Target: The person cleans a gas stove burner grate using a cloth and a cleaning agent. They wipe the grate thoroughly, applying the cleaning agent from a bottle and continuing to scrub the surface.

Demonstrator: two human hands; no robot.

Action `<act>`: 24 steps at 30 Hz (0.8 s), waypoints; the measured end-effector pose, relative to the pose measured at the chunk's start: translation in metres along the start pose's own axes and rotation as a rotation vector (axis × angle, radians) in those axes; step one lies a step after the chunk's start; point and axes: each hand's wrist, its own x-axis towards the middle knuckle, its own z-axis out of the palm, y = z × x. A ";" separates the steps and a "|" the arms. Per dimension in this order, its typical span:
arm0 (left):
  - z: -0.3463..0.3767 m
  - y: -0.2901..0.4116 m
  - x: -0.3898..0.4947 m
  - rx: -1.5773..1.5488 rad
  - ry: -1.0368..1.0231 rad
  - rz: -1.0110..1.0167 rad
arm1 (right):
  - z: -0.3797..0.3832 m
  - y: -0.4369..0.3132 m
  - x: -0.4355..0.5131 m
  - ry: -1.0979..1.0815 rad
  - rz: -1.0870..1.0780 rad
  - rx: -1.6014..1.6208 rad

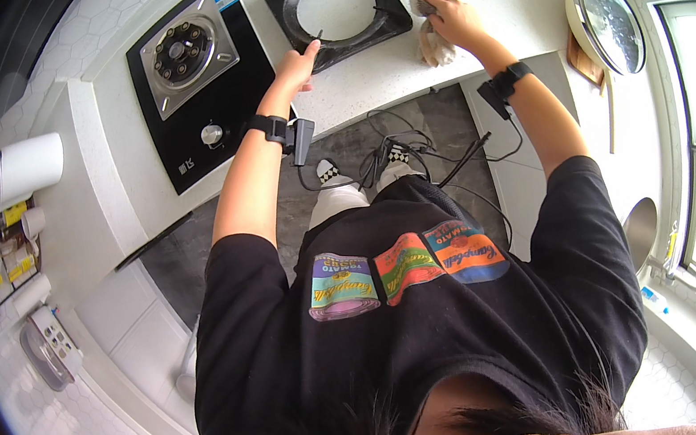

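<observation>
On the pale countertop lies a black pan support (393, 16), a square frame with a round opening and short prongs. My left hand (297, 68) grips its near left corner by a prong. To the right of the frame, my right hand (452, 18) is on a crumpled greyish-brown cloth (435, 48), fingers bent over it, with part of the cloth hanging towards the counter's front edge. Left of the frame is a black glass gas hob (196, 105) with its burner (183, 51) uncovered and a silver knob (212, 134) near the front.
A lidded pan (608, 23) stands on a wooden board (584, 62) at the right. Black cables (389, 150) run between my wrist devices and the floor by my feet. A white paper roll (30, 169) and a rack of bottles (5, 248) are at the left.
</observation>
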 end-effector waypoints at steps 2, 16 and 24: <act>0.005 0.001 -0.006 0.268 0.290 0.157 | 0.010 -0.009 0.011 -0.016 -0.064 0.072; -0.009 -0.016 0.017 0.205 0.425 0.399 | 0.012 -0.045 -0.020 -0.319 0.064 0.235; 0.010 -0.023 0.005 -0.083 0.726 0.216 | 0.018 -0.061 -0.032 -0.328 0.000 0.275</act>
